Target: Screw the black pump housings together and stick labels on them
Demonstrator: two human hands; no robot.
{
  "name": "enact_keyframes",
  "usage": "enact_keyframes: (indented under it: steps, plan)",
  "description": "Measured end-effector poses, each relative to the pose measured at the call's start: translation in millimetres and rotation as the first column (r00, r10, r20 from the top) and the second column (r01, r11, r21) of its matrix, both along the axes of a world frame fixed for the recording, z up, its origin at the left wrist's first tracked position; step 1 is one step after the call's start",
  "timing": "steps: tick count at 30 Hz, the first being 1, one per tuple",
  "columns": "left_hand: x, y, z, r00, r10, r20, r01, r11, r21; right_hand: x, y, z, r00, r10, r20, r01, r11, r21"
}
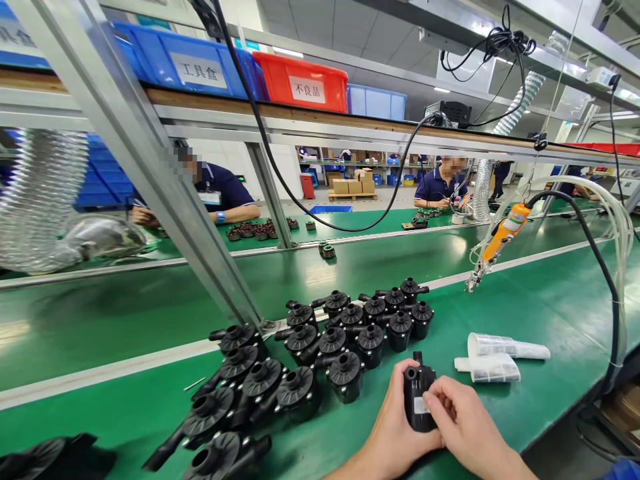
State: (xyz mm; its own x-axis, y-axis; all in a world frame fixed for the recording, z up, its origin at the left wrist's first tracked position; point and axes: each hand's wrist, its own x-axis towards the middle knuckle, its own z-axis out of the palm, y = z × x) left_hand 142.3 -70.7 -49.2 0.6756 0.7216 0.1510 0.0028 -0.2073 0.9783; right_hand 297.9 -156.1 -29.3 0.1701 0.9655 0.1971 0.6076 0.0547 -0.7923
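My left hand (395,427) is wrapped round a black pump (414,393) with short pipe stubs, held just above the green bench at the lower right. A small pale label (421,405) lies on the pump's side, facing me. At the label's right edge, the thumb and bent fingers of my right hand (463,417) press together against the pump. More black pumps (345,373) of the same kind stand in rows to the left of my hands. White label sheets (500,357), partly curled, rest to the right beyond my right hand.
An orange electric screwdriver (507,230) hangs at the right among cables and pale hoses. A slanted metal post (200,220) rises behind the pumps. Blue bins (195,70) and a red bin (305,83) sit on the overhead shelf. Two co-workers (225,190) work across the line.
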Motion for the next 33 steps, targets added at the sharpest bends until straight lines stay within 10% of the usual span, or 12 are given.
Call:
enact_keyframes:
  steps: [6,10,18,25,33]
  plan:
    - [-3.7,1.3,-5.4,1.000,0.007,-0.029,-0.006,1.000,0.020,7.0,-4.9,10.5,0.970,-0.212,0.122,0.227,0.967,-0.120]
    - [-2.1,3.5,-18.5,0.993,-0.098,0.068,0.078,0.967,0.244,-2.1,2.9,18.5,0.990,-0.135,0.030,0.138,0.965,-0.222]
    - [-12.5,8.3,-22.5,0.997,-0.026,-0.074,0.059,0.878,0.475,42.9,37.5,5.7,0.894,-0.407,0.186,0.375,0.909,0.182]
    - [-7.0,15.7,-32.6,0.967,-0.146,-0.209,0.228,0.866,0.446,137.3,-39.6,14.6,0.769,-0.624,0.140,0.512,0.732,0.450]
    - [84.4,-16.2,4.9,0.952,-0.224,-0.208,0.296,0.845,0.446,180.4,-84.8,-23.9,0.922,-0.348,0.173,0.333,0.937,0.110]
